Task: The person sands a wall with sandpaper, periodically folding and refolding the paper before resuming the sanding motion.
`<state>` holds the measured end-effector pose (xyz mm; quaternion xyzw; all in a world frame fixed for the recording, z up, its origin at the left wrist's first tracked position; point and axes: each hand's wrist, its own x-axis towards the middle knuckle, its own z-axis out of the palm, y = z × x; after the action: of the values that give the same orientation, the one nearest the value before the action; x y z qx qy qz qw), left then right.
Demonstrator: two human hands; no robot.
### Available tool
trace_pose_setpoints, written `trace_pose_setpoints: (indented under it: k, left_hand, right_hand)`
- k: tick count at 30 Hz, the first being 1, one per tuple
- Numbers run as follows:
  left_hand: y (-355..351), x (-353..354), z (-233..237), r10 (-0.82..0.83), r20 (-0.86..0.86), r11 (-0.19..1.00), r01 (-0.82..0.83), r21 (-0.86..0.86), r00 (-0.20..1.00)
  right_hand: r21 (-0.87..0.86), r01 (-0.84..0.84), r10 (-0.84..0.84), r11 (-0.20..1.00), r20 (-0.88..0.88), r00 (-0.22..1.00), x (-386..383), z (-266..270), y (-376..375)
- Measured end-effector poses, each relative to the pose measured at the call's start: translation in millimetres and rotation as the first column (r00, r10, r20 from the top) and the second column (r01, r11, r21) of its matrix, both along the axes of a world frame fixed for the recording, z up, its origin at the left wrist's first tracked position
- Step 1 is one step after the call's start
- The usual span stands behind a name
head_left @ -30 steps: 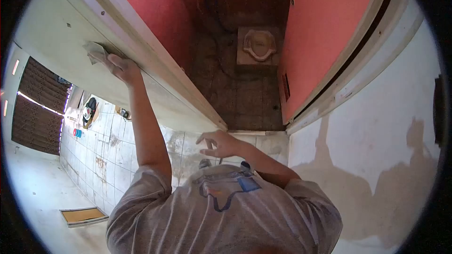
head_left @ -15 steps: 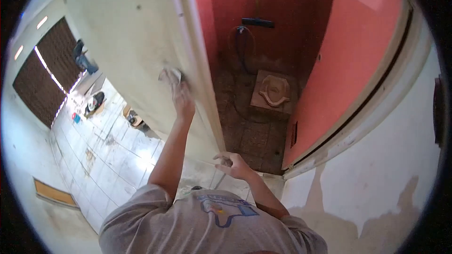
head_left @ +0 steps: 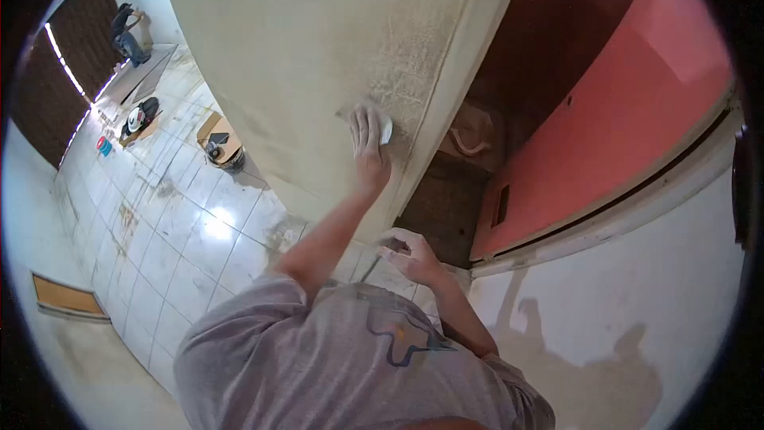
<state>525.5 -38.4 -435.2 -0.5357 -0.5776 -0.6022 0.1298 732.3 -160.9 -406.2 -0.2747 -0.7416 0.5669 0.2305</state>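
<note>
My left hand [head_left: 368,139] presses a pale sheet [head_left: 387,129], perhaps sandpaper, flat against the cream wall [head_left: 302,48]. Its fingers lie together over the sheet, pointing up. Around it the wall is dusty and has a rough, stained patch [head_left: 406,72] up to the right. Lower down, my right hand [head_left: 410,256] is beside the bottom end of the wall's edge, its fingers curled with thumb and fingertips near each other. Nothing can be made out between them.
To the right are a doorway to a red-walled room with a squat toilet [head_left: 471,139] and a white wall [head_left: 621,287]. At the far left a person [head_left: 127,36] faces a wall. On the tiled floor [head_left: 171,247] stand a cardboard box [head_left: 216,131] and a small bucket [head_left: 103,146].
The view has turned, bringing more of the cream wall into sight and hiding part of the toilet. My left hand is still on the wall with the sheet, now near the rough patch.
</note>
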Motion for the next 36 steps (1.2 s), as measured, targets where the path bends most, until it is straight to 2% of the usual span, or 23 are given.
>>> trace_pose_setpoints:
  k: [1,4,5,8,10,13,16,17,18,19,20,22,23,24,26,27,28,29,31,33,34,35,36]
  left_hand:
    - [-3.3,-2.7,-6.3,0.012,0.063,1.0,-0.011,-0.022,0.998]
    - [4.7,-8.0,10.6,0.015,0.028,0.998,-0.017,0.054,1.0]
    - [3.6,-15.0,36.1,-0.015,-0.058,0.999,0.018,0.049,0.998]
    - [8.0,-36.0,150.7,-0.077,-0.306,0.989,0.111,0.095,0.949]
    - [15.0,-42.8,215.5,-0.189,-0.434,0.95,0.276,0.146,0.881]
    - [22.2,-40.0,257.5,-0.248,-0.511,0.907,0.383,0.177,0.823]
    - [24.3,-41.0,223.0,-0.294,-0.5,0.904,0.406,0.131,0.815]
    - [23.1,-39.5,199.2,-0.29,-0.503,0.926,0.372,0.067,0.814]
    - [17.6,-35.1,164.7,-0.291,-0.505,0.942,0.335,-0.003,0.813]
    - [10.7,-32.6,128.4,-0.358,-0.485,0.927,0.365,-0.084,0.798]
    - [2.4,-31.9,92.1,-0.422,-0.46,0.905,0.394,-0.161,0.782]
    - [-26.9,-32.4,23.7,-0.534,-0.384,0.843,0.438,-0.312,0.753]
    - [-41.4,-34.8,-16.2,-0.549,-0.404,0.823,0.39,-0.413,0.732]
    - [-53.9,-38.9,-54.3,-0.562,-0.422,0.797,0.332,-0.504,0.711]
    - [-83.0,-46.5,-114.7,-0.59,-0.254,0.68,0.303,-0.667,0.766]
    - [-92.1,-50.8,-145.0,-0.587,-0.131,0.639,0.358,-0.68,0.799]
    - [-96.2,-55.3,-142.5,-0.574,-0.007,0.6,0.415,-0.684,0.819]
    - [-94.0,-62.5,-139.5,-0.562,0.28,0.421,0.561,-0.713,0.778]
    - [-108.8,-79.0,-56.3,-0.334,0.765,0.064,0.824,-0.564,0.55]
    - [-121.4,-88.6,-27.2,-0.267,0.943,0.055,0.98,-0.191,0.199]
    - [-126.6,-92.5,-16.1,-0.235,0.972,0.068,0.998,0.011,0.005]
    - [-131.6,-96.4,-5.2,-0.262,0.965,0.061,0.997,0.051,-0.033]
    - [-136.0,-100.0,4.4,-0.288,0.955,0.053,0.995,0.09,-0.071]
  right_hand:
    - [-0.042,0.025,-0.025,0.999,-0.005,1.0,-9.2,-0.7,-3.2]
    - [-0.028,0.075,-0.075,0.997,-0.01,0.997,-20.8,0.9,-16.9]
    - [-0.054,0.108,-0.109,0.993,-0.017,0.994,-22.3,-1.5,-21.8]
    - [-0.111,0.211,-0.214,0.971,-0.013,0.977,-24.3,-13.7,-26.4]
    - [-0.138,0.293,-0.292,0.946,0.032,0.956,-29.9,-16.0,-28.0]
    - [-0.102,0.361,-0.365,0.927,-0.026,0.931,-52.9,1.2,-37.7]
    - [-0.041,0.369,-0.371,0.928,-0.123,0.92,-68.3,-23.5,-46.7]
    - [-0.073,0.381,-0.386,0.922,-0.073,0.92,-75.3,-26.8,-48.0]
    - [-0.111,0.396,-0.4,0.911,-0.02,0.916,-80.9,-32.0,-54.1]
    - [-0.152,0.413,-0.412,0.898,0.036,0.91,-84.3,-37.5,-61.8]
    - [-0.085,0.4,-0.397,0.912,0.05,0.916,-82.8,-43.9,-64.8]
    - [-0.103,0.421,-0.41,0.901,0.11,0.906,-77.8,-38.2,-69.5]
    - [-0.114,0.429,-0.413,0.896,0.143,0.899,-73.4,-36.1,-71.9]
    - [-0.011,0.438,-0.431,0.899,0.154,0.889,-67.6,-38.2,-70.3]
    - [-0.002,0.46,-0.455,0.888,0.147,0.878,-58.5,-39.2,-67.5]
    - [0.004,0.467,-0.463,0.884,0.141,0.875,-55.6,-39.6,-63.7]
    - [0.023,0.495,-0.494,0.869,0.118,0.862,-53.2,-44.6,-59.3]
    - [0.037,0.522,-0.523,0.852,0.096,0.847,-51.6,-53.7,-55.6]
    - [0.106,0.593,-0.599,0.798,0.028,0.8,-55.9,-63.3,-49.8]
    - [0.213,0.669,-0.671,0.712,-0.073,0.738,-70.9,-61.1,-34.1]
    - [0.031,0.524,-0.521,0.851,-0.063,0.851,-70.5,-54.0,-24.3]
    - [-0.152,0.34,-0.355,0.928,-0.087,0.931,-70.1,-43.9,-14.3]
    - [-0.324,0.131,-0.186,0.937,-0.145,0.972,-71.8,-32.4,-5.7]
